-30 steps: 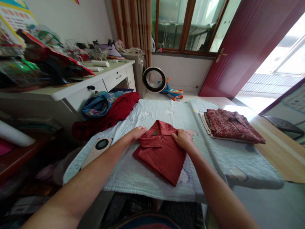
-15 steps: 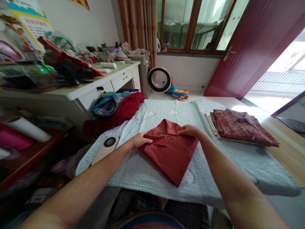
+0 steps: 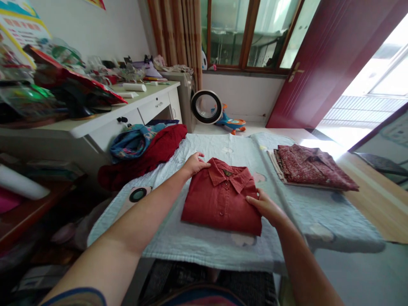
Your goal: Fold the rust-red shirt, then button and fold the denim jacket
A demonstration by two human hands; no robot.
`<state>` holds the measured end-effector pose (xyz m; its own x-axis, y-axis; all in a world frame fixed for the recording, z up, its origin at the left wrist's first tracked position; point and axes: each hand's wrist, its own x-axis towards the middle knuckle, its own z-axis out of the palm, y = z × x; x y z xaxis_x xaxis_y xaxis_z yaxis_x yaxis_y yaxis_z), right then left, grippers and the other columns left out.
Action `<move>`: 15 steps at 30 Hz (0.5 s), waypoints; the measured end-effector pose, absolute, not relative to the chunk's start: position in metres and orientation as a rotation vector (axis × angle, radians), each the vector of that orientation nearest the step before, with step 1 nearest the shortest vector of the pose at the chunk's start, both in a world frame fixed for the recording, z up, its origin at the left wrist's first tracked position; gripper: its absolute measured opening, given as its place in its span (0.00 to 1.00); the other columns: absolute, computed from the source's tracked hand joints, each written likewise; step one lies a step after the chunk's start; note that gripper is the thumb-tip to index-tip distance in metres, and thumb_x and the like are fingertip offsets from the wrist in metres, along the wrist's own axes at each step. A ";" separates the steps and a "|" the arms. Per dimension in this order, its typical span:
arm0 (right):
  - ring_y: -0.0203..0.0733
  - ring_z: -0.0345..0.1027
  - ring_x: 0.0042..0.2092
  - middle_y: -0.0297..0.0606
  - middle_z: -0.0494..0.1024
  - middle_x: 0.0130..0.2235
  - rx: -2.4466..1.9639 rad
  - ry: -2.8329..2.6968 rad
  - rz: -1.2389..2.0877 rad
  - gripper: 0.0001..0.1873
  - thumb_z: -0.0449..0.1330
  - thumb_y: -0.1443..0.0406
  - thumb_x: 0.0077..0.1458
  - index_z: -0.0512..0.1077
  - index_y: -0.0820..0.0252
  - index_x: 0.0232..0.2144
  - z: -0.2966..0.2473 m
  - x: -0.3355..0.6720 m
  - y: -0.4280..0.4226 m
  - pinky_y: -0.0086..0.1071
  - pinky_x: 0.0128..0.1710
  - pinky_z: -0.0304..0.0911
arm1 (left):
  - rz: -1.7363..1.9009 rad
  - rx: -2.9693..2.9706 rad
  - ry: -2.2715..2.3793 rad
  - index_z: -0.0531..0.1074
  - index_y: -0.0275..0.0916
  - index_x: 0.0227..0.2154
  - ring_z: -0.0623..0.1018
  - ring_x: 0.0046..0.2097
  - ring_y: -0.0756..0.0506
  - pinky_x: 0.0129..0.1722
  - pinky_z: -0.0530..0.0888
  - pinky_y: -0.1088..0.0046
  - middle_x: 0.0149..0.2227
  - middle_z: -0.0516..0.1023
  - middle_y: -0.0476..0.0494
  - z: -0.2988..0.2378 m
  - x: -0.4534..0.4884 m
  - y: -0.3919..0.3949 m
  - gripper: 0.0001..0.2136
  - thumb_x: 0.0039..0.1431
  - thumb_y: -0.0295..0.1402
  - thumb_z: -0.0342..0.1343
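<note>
A folded brick-red collared shirt (image 3: 219, 204) lies front up, with its collar toward the far side and its buttons down the middle. At its upper left shoulder my left hand (image 3: 195, 165) pinches the fold, thumb on the cloth. My right hand (image 3: 267, 207) grips the right side edge, its thumb on top and some fingers hidden beneath the fabric. Under the shirt spreads a pale blue quilted cloth (image 3: 165, 238). Partly covered by my left forearm, a phone (image 3: 137, 195) with a round dark camera ring rests on the cloth.
A stack of folded patterned clothes (image 3: 315, 168) sits at the right. Crumpled dark red clothing (image 3: 159, 157) and a blue floral garment (image 3: 130, 142) lie at the far left edge. Beyond are a cluttered white desk (image 3: 159, 104), a front-loading washer with its door open (image 3: 207, 122), and a red door (image 3: 306, 76).
The shirt has turned so its collar points away and its lower edge lies nearly level. My left hand has moved up to the far left shoulder, my right hand down to the right side.
</note>
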<state>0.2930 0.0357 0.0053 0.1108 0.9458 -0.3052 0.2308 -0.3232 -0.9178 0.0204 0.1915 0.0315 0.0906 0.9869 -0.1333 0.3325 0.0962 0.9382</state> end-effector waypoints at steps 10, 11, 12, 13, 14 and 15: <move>0.48 0.75 0.40 0.39 0.80 0.38 -1.768 -1.197 0.829 0.26 0.62 0.54 0.48 0.67 0.57 0.49 -0.032 0.286 0.055 0.35 0.36 0.69 | 0.863 1.046 1.351 0.52 0.40 0.58 0.81 0.41 0.42 0.42 0.77 0.61 0.49 0.76 0.33 -0.013 0.003 0.117 0.34 0.54 0.40 0.64; 0.49 0.75 0.42 0.40 0.80 0.40 -1.746 -1.196 0.799 0.28 0.62 0.54 0.47 0.66 0.57 0.50 -0.032 0.283 0.057 0.36 0.39 0.69 | 0.901 1.104 1.345 0.53 0.40 0.58 0.81 0.44 0.42 0.45 0.77 0.61 0.50 0.76 0.34 -0.014 0.003 0.113 0.33 0.54 0.39 0.63; 0.49 0.75 0.43 0.40 0.80 0.41 -1.726 -1.194 0.783 0.30 0.62 0.54 0.47 0.64 0.57 0.51 -0.031 0.280 0.058 0.37 0.41 0.69 | 0.953 1.175 1.350 0.54 0.41 0.58 0.80 0.46 0.42 0.48 0.75 0.61 0.51 0.76 0.35 -0.015 0.004 0.110 0.31 0.55 0.37 0.63; 0.49 0.75 0.44 0.41 0.79 0.42 -1.713 -1.193 0.774 0.31 0.62 0.54 0.48 0.63 0.57 0.52 -0.030 0.278 0.058 0.38 0.42 0.69 | 1.008 1.249 1.363 0.53 0.41 0.58 0.79 0.48 0.42 0.50 0.74 0.62 0.51 0.76 0.35 -0.015 0.005 0.107 0.31 0.56 0.35 0.61; 0.49 0.75 0.44 0.41 0.79 0.43 -1.710 -1.196 0.763 0.32 0.62 0.53 0.48 0.62 0.57 0.54 -0.029 0.277 0.057 0.39 0.44 0.68 | 1.045 1.321 1.384 0.52 0.41 0.60 0.78 0.50 0.42 0.52 0.73 0.62 0.52 0.75 0.36 -0.016 0.005 0.106 0.31 0.57 0.34 0.60; 0.49 0.74 0.45 0.42 0.79 0.44 -1.720 -1.207 0.744 0.33 0.62 0.53 0.48 0.61 0.57 0.55 -0.029 0.276 0.056 0.39 0.45 0.68 | 1.054 1.393 1.415 0.50 0.41 0.61 0.78 0.51 0.42 0.53 0.72 0.62 0.53 0.74 0.36 -0.017 0.005 0.105 0.31 0.58 0.32 0.58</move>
